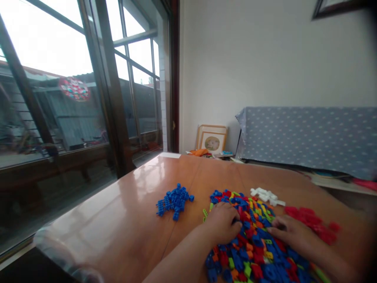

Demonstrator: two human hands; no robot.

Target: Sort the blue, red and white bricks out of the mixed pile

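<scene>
A big heap of plastic building pieces [255, 247] in blue, red, orange, yellow and green covers the tabletop in front of me. My left hand [223, 221] lies over the heap's left side, its fingers curled down among the pieces and its thumb close to them. On the right side, my right hand [290, 230] has its fingers bent in, thumb and index tip close together at the pieces. Anything inside either grip is hidden. Blue pieces [174, 200] form a separate pile to the left. White pieces [266, 195] lie behind my right hand, and red pieces [313, 222] lie right of it.
The shiny brown wooden table [129, 220] carries all the piles. A white sheet [170, 155] lies at its far left corner. Beyond stand a picture frame [212, 141] and something draped in a dotted grey-blue cloth [306, 135]. Glass windows [67, 98] run along the left.
</scene>
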